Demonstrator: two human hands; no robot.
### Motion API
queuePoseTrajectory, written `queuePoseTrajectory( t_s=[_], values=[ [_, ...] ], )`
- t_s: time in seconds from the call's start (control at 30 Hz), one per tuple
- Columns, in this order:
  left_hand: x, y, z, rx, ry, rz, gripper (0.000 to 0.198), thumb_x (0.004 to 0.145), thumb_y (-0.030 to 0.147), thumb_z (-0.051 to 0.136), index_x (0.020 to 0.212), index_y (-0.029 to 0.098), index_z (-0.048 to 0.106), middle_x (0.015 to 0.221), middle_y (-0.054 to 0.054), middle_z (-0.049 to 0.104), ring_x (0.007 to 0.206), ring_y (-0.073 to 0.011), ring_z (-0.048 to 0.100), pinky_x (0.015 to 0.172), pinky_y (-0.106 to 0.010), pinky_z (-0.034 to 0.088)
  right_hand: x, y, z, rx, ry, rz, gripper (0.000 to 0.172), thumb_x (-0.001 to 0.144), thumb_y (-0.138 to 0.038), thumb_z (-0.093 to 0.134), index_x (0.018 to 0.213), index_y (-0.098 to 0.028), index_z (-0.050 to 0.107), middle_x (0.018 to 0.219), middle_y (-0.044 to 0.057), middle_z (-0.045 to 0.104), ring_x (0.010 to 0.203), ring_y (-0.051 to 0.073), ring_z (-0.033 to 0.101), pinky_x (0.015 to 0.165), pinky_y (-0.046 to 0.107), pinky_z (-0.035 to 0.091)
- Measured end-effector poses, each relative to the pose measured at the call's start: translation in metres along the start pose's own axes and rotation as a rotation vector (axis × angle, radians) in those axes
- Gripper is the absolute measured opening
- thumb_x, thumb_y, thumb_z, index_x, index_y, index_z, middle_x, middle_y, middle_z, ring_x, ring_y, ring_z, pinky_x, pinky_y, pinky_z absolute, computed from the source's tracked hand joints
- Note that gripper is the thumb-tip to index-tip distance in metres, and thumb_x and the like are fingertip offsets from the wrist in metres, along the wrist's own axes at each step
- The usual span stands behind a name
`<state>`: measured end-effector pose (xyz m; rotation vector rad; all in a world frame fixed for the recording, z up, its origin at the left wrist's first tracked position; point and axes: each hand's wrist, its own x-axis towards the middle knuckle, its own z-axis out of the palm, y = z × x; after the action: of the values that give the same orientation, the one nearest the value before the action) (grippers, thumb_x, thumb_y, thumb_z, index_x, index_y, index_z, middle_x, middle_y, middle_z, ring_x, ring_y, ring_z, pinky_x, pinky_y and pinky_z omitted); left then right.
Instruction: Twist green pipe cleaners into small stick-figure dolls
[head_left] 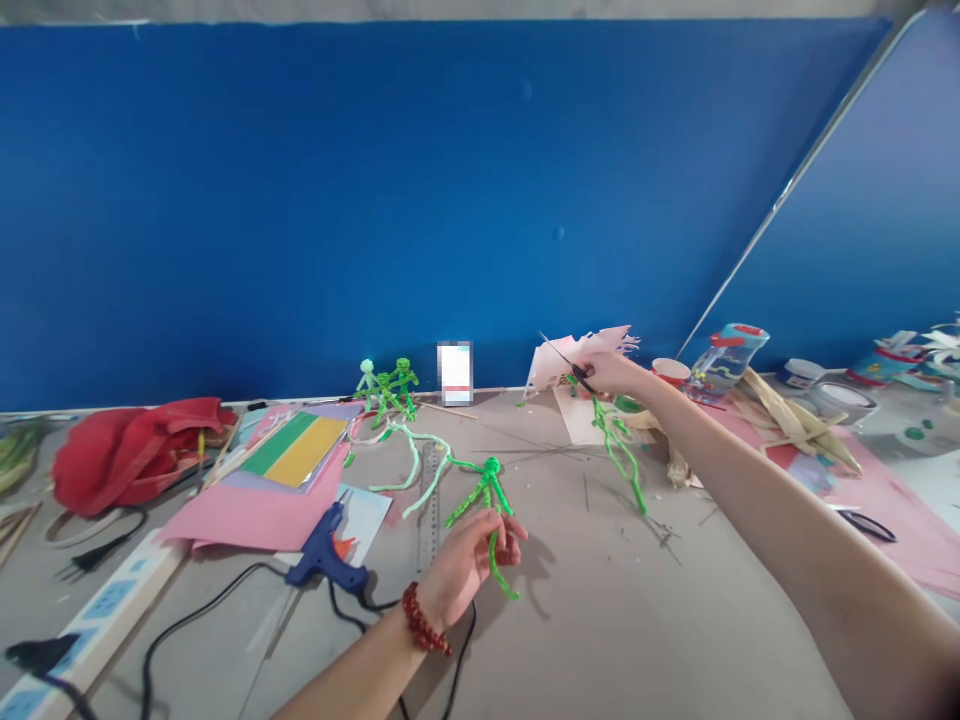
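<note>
My left hand (465,565), with a red bead bracelet (422,618) on its wrist, grips the leg of a green pipe-cleaner figure (484,505) low over the grey work surface (637,620). My right hand (609,372) reaches far forward, shut on black-handled scissors (568,362). Their blades lie against a jagged sheet of pale pink paper (566,358). A twisted green pipe-cleaner piece (619,450) hangs just below that hand. A pale green pipe-cleaner figure (411,462) lies left of my left hand.
A blue glue gun (326,552) and a steel ruler (429,505) lie near my left hand, with black cables around them. Pink card (255,520), coloured paper (296,450), a red cloth (135,455), finished green figures (388,390) and a plastic bottle (727,362) stand about. A blue wall (450,200) closes the back.
</note>
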<state>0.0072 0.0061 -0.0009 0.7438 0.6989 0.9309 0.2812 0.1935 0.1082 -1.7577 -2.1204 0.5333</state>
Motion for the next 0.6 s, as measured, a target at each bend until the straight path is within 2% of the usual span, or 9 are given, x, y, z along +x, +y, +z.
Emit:
queuePoseTrajectory(
  t_s=[0.1, 0.17, 0.2, 0.27, 0.33, 0.47, 0.6],
  values=[
    [0.001, 0.001, -0.002, 0.009, 0.005, 0.010, 0.032, 0.085, 0.033, 0.060, 0.059, 0.014, 0.054, 0.086, -0.006, 0.063, 0.068, -0.0122, 0.055, 0.071, -0.028, 0.043, 0.005, -0.013, 0.004, -0.108, 0.132, -0.036, 0.011, 0.078, -0.024, 0.056, 0.076, -0.015, 0.062, 0.074, 0.007, 0.065, 0.071, 0.019, 0.057, 0.058, 0.025, 0.033],
    [0.002, 0.002, -0.004, 0.009, 0.009, 0.021, 0.032, 0.085, 0.035, 0.061, 0.061, 0.014, 0.056, 0.084, -0.005, 0.061, 0.066, -0.0108, 0.053, 0.070, -0.026, 0.043, -0.005, -0.019, 0.018, -0.149, 0.145, -0.066, 0.017, 0.083, -0.031, 0.054, 0.085, -0.017, 0.064, 0.083, 0.007, 0.067, 0.074, 0.019, 0.058, 0.058, 0.025, 0.031],
    [0.003, 0.002, -0.006, 0.002, 0.012, 0.031, 0.031, 0.084, 0.036, 0.063, 0.063, 0.014, 0.057, 0.082, -0.004, 0.060, 0.064, -0.0101, 0.052, 0.069, -0.026, 0.042, -0.014, -0.019, 0.027, -0.178, 0.118, -0.082, 0.019, 0.082, -0.036, 0.057, 0.086, -0.019, 0.065, 0.083, 0.006, 0.068, 0.074, 0.020, 0.059, 0.058, 0.025, 0.031],
    [0.005, 0.000, -0.008, -0.019, 0.030, 0.052, 0.027, 0.082, 0.036, 0.066, 0.067, 0.014, 0.060, 0.078, -0.002, 0.058, 0.060, -0.0086, 0.049, 0.065, -0.025, 0.041, -0.032, -0.014, 0.048, -0.326, -0.041, -0.110, 0.024, 0.082, -0.044, 0.058, 0.085, -0.021, 0.066, 0.087, 0.005, 0.069, 0.078, 0.021, 0.061, 0.058, 0.025, 0.032],
    [0.006, -0.002, -0.010, -0.029, 0.050, 0.069, 0.025, 0.080, 0.036, 0.069, 0.070, 0.014, 0.061, 0.074, 0.000, 0.057, 0.057, -0.0075, 0.047, 0.060, -0.024, 0.039, -0.047, -0.001, 0.068, -0.369, -0.123, -0.057, 0.029, 0.078, -0.048, 0.063, 0.075, -0.019, 0.065, 0.081, 0.007, 0.069, 0.079, 0.023, 0.063, 0.057, 0.026, 0.033],
    [0.008, -0.007, -0.011, 0.020, 0.053, 0.093, 0.026, 0.079, 0.038, 0.070, 0.072, 0.014, 0.061, 0.066, 0.002, 0.055, 0.052, -0.0068, 0.045, 0.056, -0.023, 0.036, -0.055, 0.022, 0.089, -0.439, -0.116, 0.110, 0.031, 0.078, -0.044, 0.064, 0.088, -0.014, 0.064, 0.087, 0.014, 0.068, 0.080, 0.028, 0.064, 0.054, 0.027, 0.034],
    [0.007, -0.007, -0.009, 0.031, 0.060, 0.062, 0.026, 0.077, 0.038, 0.072, 0.073, 0.015, 0.061, 0.069, 0.001, 0.056, 0.060, -0.0089, 0.051, 0.061, -0.023, 0.039, -0.042, 0.018, 0.092, -0.450, -0.105, 0.135, 0.022, 0.079, -0.033, 0.060, 0.090, -0.015, 0.065, 0.093, 0.015, 0.068, 0.087, 0.030, 0.064, 0.057, 0.028, 0.036]
  ],
)
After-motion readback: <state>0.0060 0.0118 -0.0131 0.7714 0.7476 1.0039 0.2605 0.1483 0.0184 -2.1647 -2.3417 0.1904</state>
